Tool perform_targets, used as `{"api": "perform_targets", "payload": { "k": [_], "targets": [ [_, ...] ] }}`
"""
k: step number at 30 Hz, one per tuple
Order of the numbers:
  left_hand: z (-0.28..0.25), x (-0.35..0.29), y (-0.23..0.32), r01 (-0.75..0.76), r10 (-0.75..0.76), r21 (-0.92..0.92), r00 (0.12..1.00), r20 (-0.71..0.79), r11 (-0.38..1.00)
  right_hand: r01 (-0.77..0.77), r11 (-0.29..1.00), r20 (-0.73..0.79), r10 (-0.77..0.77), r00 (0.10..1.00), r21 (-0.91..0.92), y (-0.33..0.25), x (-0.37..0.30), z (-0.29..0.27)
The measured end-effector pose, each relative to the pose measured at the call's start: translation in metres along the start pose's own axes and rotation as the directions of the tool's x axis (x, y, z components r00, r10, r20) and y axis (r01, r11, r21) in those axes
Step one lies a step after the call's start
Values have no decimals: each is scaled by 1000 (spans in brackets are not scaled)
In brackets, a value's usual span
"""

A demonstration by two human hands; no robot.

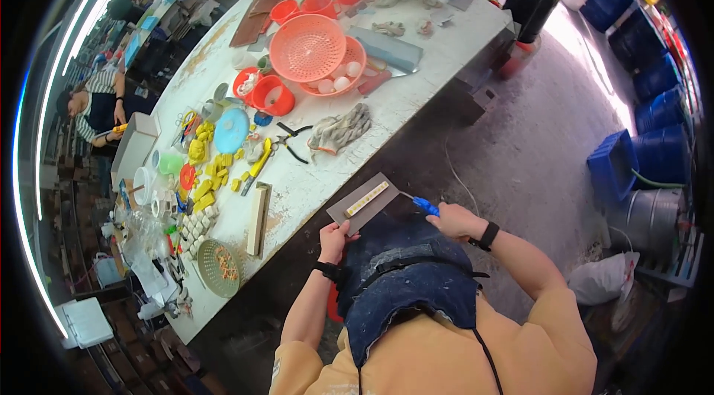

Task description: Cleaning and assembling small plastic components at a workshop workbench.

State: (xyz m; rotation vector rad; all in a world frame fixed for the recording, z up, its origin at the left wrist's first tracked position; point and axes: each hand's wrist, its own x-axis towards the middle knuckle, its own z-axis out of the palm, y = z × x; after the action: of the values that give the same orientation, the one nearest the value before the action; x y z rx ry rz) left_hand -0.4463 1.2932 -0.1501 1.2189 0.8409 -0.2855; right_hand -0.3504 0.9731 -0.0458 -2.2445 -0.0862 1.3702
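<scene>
While our left hand [334, 241] pinches the near left corner of a grey-brown board [372, 210], our right hand [457, 221] has its fingers closed round the end of a blue-handled tool [425, 206]. Board is in front of us, tilted, just off the table's near edge; pale strip with yellow marks [367, 199] lies lengthwise on it. Tool's thin shaft points left at the board's right end; we can't tell if the tip touches.

On the white table [306, 188], nearest the board, we see a grey glove [341, 129], with black pliers [291, 140] just left. Further left: yellow knife [257, 162], blue disc [231, 130], yellow blocks [204, 190]. Near left: wooden bars [258, 218], white blocks [198, 225], green basket [220, 265] with small orange bits inside. Far side: red cup [272, 96], pink colander [309, 49]. Blue barrels [662, 149] stand far right; a co-worker [104, 101] is far left, beyond the table.
</scene>
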Motion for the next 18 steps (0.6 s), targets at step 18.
{"api": "perform_targets", "payload": {
  "k": [18],
  "targets": [
    [-133, -26, -12, -90, 88, -378, 996, -25, 921, 183, 903, 51, -220, 974, 389, -51, 52, -13]
  ]
}}
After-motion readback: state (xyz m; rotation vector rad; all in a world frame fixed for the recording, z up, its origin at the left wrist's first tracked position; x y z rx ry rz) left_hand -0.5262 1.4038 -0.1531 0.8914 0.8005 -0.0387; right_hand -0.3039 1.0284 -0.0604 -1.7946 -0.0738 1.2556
